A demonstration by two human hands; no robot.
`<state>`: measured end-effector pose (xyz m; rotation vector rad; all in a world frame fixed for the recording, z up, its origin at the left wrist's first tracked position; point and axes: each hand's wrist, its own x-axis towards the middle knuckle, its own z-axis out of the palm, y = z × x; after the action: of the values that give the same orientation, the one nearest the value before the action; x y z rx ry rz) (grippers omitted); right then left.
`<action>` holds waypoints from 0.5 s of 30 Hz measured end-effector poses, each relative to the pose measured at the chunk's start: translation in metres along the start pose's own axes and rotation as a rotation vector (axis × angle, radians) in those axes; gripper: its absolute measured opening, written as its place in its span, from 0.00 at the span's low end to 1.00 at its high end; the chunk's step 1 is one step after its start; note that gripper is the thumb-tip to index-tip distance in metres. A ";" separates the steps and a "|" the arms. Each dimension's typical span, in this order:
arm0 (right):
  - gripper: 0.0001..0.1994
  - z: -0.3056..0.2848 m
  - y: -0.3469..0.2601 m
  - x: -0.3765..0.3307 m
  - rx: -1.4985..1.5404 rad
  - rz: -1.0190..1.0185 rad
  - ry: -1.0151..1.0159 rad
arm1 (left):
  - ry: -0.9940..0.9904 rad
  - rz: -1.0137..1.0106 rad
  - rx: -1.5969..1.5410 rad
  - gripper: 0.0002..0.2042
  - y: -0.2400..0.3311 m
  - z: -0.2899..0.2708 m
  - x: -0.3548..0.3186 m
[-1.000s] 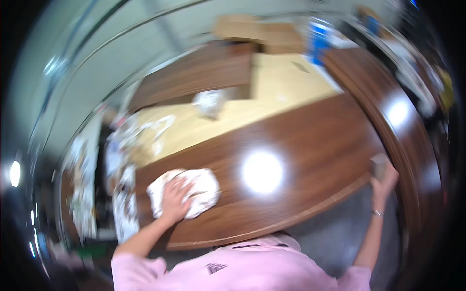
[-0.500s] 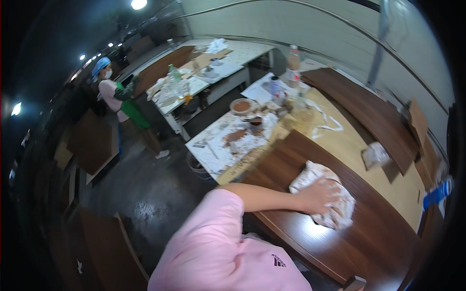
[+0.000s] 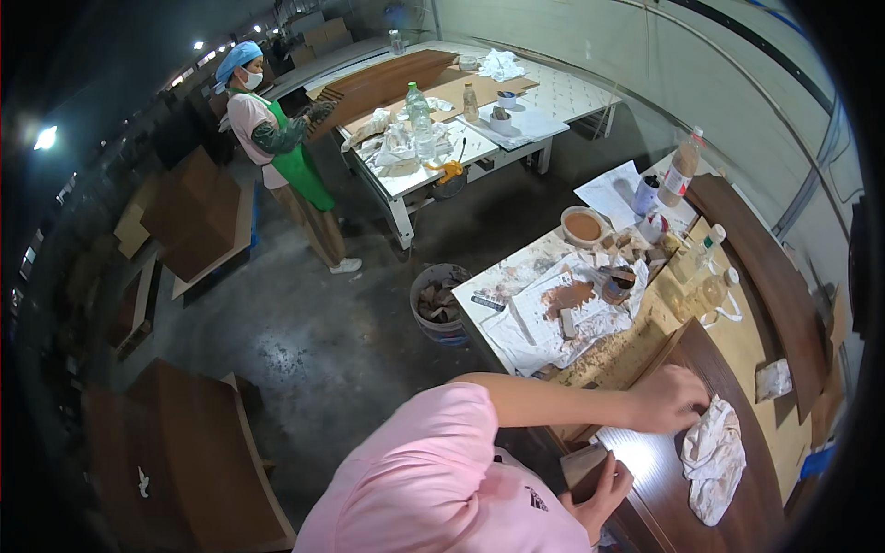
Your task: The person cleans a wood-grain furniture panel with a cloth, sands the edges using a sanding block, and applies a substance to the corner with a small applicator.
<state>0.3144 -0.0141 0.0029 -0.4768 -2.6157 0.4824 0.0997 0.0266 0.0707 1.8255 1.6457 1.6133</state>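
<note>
Hovering over the dark brown panel (image 3: 668, 484) in the head view, the left hand (image 3: 671, 398) had its fingers curled down just beside the crumpled white cloth (image 3: 714, 461); whether they pinched anything, I could not tell. The right hand (image 3: 604, 488) gripped a brown block (image 3: 584, 468) near the panel's close edge. The panel lay flat before the person, and its visible surface looked smooth, with a bright glare. No border showed between worked and unworked parts, so how much was done or left could not be judged. The cloth covered part of the panel, the only thing lying loose on it. Past its far edge sat a small white packet (image 3: 773, 379), with a long dark board (image 3: 770, 286) beyond. Off the panel's end, a pale table (image 3: 493, 286) held a bowl of brown paste (image 3: 584, 226), a dark jar (image 3: 618, 284) and stained papers, crowding that side. A bucket (image 3: 442, 334) stood on the floor beside it, and a co-worker in a green apron (image 3: 300, 170) stood well apart.
</note>
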 end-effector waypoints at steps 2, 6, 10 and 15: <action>0.44 -0.012 -0.022 0.036 0.341 0.118 0.134 | 0.072 -0.098 -0.034 0.15 0.002 -0.050 -0.029; 0.38 -0.020 -0.014 0.069 1.005 0.477 0.348 | 0.003 -0.318 -0.228 0.27 0.013 -0.088 -0.082; 0.28 -0.013 -0.029 0.083 1.458 0.597 0.156 | -0.206 -0.331 -0.294 0.38 0.020 -0.077 -0.108; 0.34 -0.012 -0.038 0.110 0.949 0.466 -0.001 | -0.008 -0.410 -0.239 0.36 -0.001 -0.106 -0.132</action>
<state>0.2170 -0.0007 0.0670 -0.7166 -1.9251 1.7263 0.0444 -0.1295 0.0363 1.2783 1.6106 1.5352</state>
